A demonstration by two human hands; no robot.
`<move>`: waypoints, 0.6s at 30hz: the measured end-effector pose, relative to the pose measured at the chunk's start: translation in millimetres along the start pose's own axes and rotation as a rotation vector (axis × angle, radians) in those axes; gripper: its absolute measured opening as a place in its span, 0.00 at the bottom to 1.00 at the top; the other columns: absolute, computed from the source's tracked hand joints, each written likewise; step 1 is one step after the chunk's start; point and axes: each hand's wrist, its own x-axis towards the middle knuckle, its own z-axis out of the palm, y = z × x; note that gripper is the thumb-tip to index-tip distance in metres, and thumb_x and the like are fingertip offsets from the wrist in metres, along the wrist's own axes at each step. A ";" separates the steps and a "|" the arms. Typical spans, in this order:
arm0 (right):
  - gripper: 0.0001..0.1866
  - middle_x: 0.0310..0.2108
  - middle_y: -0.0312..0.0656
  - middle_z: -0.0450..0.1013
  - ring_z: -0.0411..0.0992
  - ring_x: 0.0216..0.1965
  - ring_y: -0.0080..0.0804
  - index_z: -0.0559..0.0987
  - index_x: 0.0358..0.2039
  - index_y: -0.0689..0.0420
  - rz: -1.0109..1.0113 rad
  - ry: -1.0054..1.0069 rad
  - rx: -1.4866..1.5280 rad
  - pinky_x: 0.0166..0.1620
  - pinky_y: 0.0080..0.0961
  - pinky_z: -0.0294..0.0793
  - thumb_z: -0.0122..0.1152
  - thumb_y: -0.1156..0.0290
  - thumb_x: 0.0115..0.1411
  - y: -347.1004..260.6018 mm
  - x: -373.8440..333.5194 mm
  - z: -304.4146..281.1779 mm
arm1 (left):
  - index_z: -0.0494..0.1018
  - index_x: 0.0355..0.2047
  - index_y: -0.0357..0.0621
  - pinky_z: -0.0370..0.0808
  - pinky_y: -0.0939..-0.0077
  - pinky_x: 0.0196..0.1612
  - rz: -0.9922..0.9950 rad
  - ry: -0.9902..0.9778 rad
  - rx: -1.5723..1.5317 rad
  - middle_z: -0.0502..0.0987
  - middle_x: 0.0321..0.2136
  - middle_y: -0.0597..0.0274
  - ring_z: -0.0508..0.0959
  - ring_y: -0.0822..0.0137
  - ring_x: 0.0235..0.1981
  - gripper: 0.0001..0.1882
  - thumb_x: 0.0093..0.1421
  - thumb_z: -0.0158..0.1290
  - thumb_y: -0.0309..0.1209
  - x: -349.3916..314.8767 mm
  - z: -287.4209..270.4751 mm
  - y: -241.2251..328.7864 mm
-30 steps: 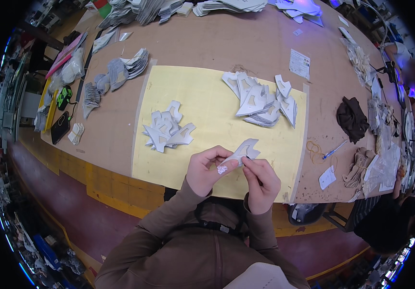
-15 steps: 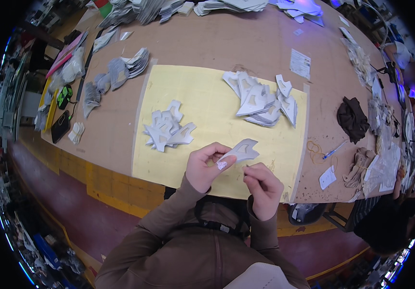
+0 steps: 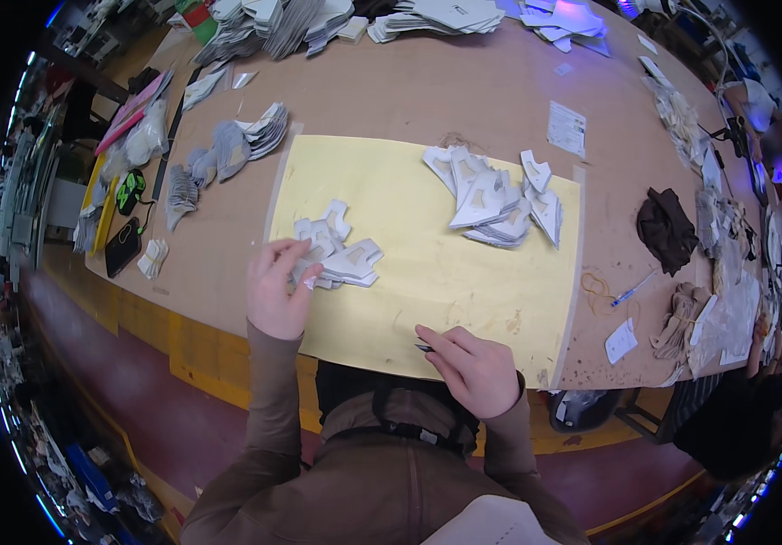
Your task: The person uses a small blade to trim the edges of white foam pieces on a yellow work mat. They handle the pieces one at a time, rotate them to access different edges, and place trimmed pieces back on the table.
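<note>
On the yellow sheet (image 3: 391, 309), a loose pile of pale grey-white cut pieces with cut-out windows (image 3: 351, 262) lies left of the middle. My left hand (image 3: 275, 295) is at this pile's left side, thumb and fingers apart, fingertips touching or just above the pieces. Nearer the front edge, my right hand (image 3: 480, 371) is closed on a small dark pointed tool (image 3: 424, 348); its exact kind is hidden by the fingers. A second, larger pile of similar pieces (image 3: 491, 198) lies at the far right of the sheet.
Stacks of grey-white pieces (image 3: 436, 20) line the far edge. At left are grey cut pieces (image 3: 230, 150) and a black phone (image 3: 124, 245). To the right lie dark cloth (image 3: 665, 231), a blue pen (image 3: 634, 288) and tan gloves (image 3: 682, 318). Another person (image 3: 736, 422) is at lower right.
My left hand has moved left to the near pile and no longer holds up the single cut piece. My right hand has lowered slightly leftward, still closed on the dark tool.
</note>
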 end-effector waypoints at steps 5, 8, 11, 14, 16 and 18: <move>0.18 0.27 0.42 0.73 0.71 0.22 0.34 0.79 0.46 0.59 0.040 0.101 0.098 0.26 0.25 0.69 0.64 0.79 0.53 5.8 -8.4 -5.2 | 0.76 0.44 0.40 0.71 0.63 0.45 0.105 -0.105 -0.312 0.75 0.41 0.54 0.75 0.54 0.39 0.16 0.54 0.58 0.30 30.7 27.7 41.8; 0.17 0.27 0.43 0.73 0.71 0.22 0.34 0.79 0.45 0.59 0.033 0.134 0.128 0.27 0.25 0.69 0.64 0.79 0.53 3.7 -9.7 -9.7 | 0.73 0.44 0.40 0.73 0.66 0.42 0.101 -0.198 -0.550 0.75 0.39 0.54 0.75 0.55 0.37 0.16 0.56 0.58 0.30 47.9 70.2 82.9; 0.16 0.27 0.40 0.73 0.70 0.21 0.33 0.80 0.45 0.57 0.030 0.145 0.152 0.26 0.27 0.68 0.64 0.77 0.53 1.9 -16.5 -8.8 | 0.71 0.44 0.38 0.73 0.70 0.39 0.020 -0.218 -0.494 0.75 0.34 0.55 0.74 0.60 0.33 0.19 0.54 0.61 0.29 57.7 121.6 90.1; 0.17 0.27 0.40 0.73 0.70 0.21 0.34 0.80 0.45 0.57 0.011 0.151 0.172 0.26 0.26 0.69 0.64 0.78 0.53 3.5 -20.3 -8.6 | 0.73 0.41 0.36 0.74 0.76 0.35 -0.099 -0.304 -0.525 0.77 0.29 0.59 0.76 0.69 0.29 0.16 0.52 0.62 0.24 59.4 131.6 85.7; 0.17 0.28 0.40 0.73 0.71 0.22 0.34 0.80 0.45 0.57 0.014 0.161 0.189 0.26 0.26 0.69 0.65 0.78 0.53 6.7 -24.3 -6.4 | 0.74 0.38 0.35 0.75 0.79 0.34 -0.171 -0.342 -0.669 0.78 0.27 0.60 0.77 0.72 0.27 0.13 0.53 0.61 0.23 48.2 121.1 80.3; 0.18 0.28 0.41 0.73 0.72 0.23 0.35 0.80 0.46 0.57 0.061 0.171 0.194 0.27 0.26 0.70 0.64 0.79 0.52 10.1 -26.6 -6.1 | 0.76 0.37 0.32 0.75 0.82 0.34 -0.199 -0.414 -0.696 0.80 0.27 0.59 0.78 0.75 0.28 0.10 0.54 0.60 0.23 34.2 101.2 74.5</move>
